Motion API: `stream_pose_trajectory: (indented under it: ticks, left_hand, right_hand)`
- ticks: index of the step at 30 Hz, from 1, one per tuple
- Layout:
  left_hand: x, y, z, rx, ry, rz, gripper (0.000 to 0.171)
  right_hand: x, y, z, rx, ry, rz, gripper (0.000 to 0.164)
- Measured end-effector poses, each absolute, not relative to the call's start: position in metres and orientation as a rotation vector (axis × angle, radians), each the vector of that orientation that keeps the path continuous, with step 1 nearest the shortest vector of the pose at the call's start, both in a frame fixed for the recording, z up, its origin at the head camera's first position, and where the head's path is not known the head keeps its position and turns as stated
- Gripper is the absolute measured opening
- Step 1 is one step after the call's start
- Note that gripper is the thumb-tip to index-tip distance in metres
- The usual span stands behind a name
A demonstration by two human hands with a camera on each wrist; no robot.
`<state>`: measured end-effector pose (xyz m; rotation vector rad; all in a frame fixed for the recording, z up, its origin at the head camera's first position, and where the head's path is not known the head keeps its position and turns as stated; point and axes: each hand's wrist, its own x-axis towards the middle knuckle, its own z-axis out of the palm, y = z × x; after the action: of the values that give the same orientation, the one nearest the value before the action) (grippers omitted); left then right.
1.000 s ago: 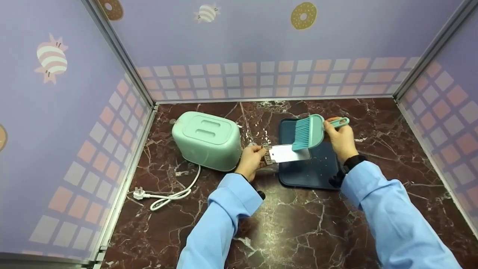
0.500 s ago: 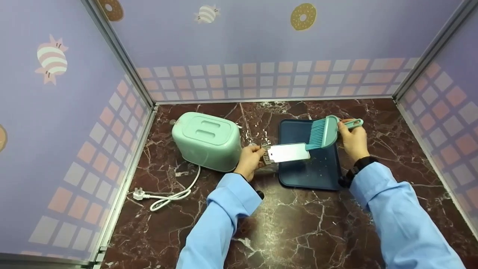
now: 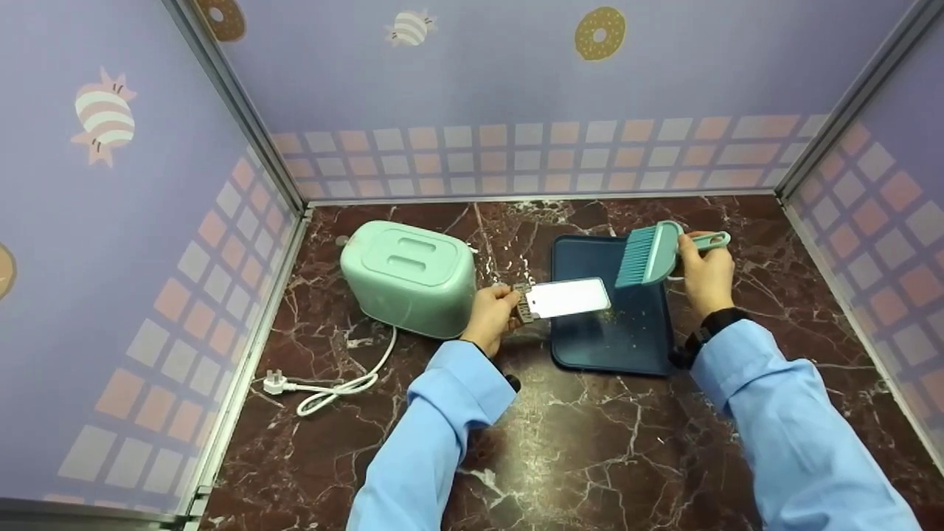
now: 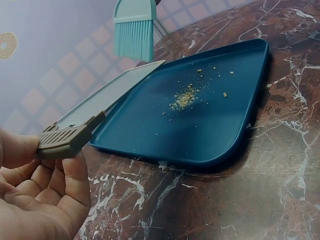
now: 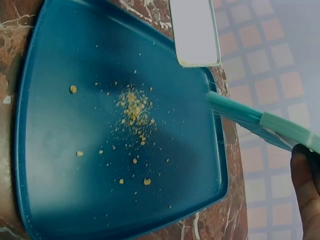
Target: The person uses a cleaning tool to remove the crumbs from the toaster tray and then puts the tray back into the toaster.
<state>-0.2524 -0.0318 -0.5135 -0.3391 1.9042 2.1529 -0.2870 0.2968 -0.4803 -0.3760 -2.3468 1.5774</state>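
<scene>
Above the blue tray: pinching the plate by its brown end in the left hand, gripping the brush, apart from the plate, in the right hand. Probably best to stroke toward the free end, over the crumbs. Cannot judge the plate's surface under glare; cannot see most right fingertips.

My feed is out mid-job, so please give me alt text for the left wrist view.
The left hand pinches the brown ribbed handle of a flat, pale crumb tray overlapping the edge of a blue tray. Yellowish crumbs lie scattered on the blue tray. At the top, a teal brush points bristles down.
</scene>
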Motion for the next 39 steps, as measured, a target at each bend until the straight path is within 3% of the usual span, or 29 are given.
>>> stream_pose_trajectory:
  ticks: [5, 14, 21, 28, 34, 39]
  left_hand:
    - [-0.254, -0.031, -0.513, -0.358, 1.913, 2.150, 0.038]
    - [-0.256, -0.029, -0.514, -0.372, 1.899, 2.160, 0.046]
    - [-0.256, -0.027, -0.515, -0.370, 1.897, 2.169, 0.038]
    - [-0.255, -0.026, -0.515, -0.373, 1.900, 2.158, 0.041]
    - [-0.255, -0.025, -0.514, -0.369, 1.897, 2.143, 0.044]
    - [-0.255, -0.024, -0.513, -0.367, 1.887, 2.142, 0.042]
  right_hand:
    - [-0.289, 0.285, -0.471, -0.379, -2.217, 1.711, 0.046]
    - [-0.292, 0.253, -0.457, -0.211, -1.925, 2.105, 0.022]
    - [-0.288, 0.229, -0.453, -0.082, -1.985, 2.096, 0.029]
    - [-0.282, 0.210, -0.454, 0.004, -2.028, 2.123, 0.027]
    - [-0.271, 0.200, -0.449, 0.065, -2.098, 2.186, 0.039]
    - [-0.261, 0.193, -0.441, 0.106, -2.187, 2.176, 0.036]
